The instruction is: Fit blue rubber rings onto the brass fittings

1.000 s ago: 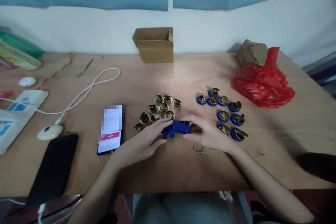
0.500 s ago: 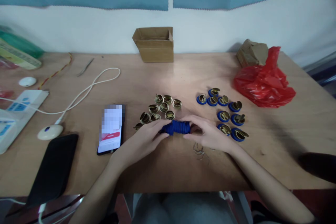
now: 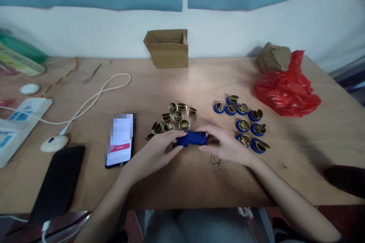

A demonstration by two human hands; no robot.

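A row of blue rings (image 3: pixel 195 138), stacked on their sides, lies between my two hands. My left hand (image 3: pixel 161 148) pinches its left end between thumb and fingers. At the other end my right hand (image 3: pixel 224 145) has its fingers closed around the stack. Just beyond my left hand stand several brass-coloured round metal pieces with pale rims (image 3: pixel 178 116), each with a raised flap. Similar brass pieces seated in blue rings (image 3: pixel 243 125) are grouped by my right hand. Thin wire-like strands (image 3: pixel 218 164) lie below my right hand.
A phone with a lit screen (image 3: pixel 121 140) lies left of my left arm, near a black power bank or phone (image 3: pixel 58 182) and a white cable (image 3: pixel 99 93). An open cardboard box (image 3: pixel 171 55) stands against the wall. A red plastic bag (image 3: pixel 286 93) sits at the right.
Both hands keep their places on the blue stack. My left thumb and fingers shift very slightly; nothing else visibly moves on the table.
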